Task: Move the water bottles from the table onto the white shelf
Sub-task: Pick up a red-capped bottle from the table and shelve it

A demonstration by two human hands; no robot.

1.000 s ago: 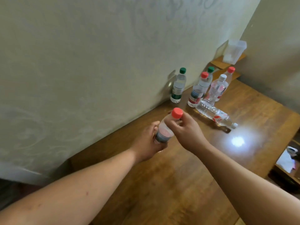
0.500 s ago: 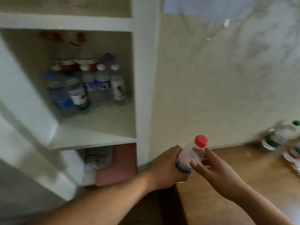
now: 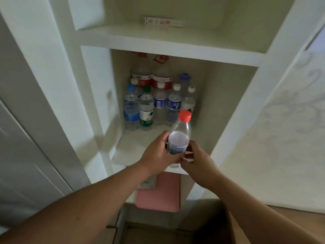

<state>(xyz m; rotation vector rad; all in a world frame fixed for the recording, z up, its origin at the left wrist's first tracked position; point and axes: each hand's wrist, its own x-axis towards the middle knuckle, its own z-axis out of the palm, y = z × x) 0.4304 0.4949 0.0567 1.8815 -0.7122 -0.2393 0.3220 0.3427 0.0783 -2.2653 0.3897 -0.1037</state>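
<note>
Plastic bottles (image 3: pixel 146 110) crowd the white shelf (image 3: pixel 133 147) behind the red-capped bottle (image 3: pixel 179 138).

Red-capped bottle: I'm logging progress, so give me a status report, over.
Left hand grips red-capped bottle; right hand holds its lower part. Bottle upright at white shelf front edge, contact unclear. Stored bottles stand at the back, apart from it.
</note>
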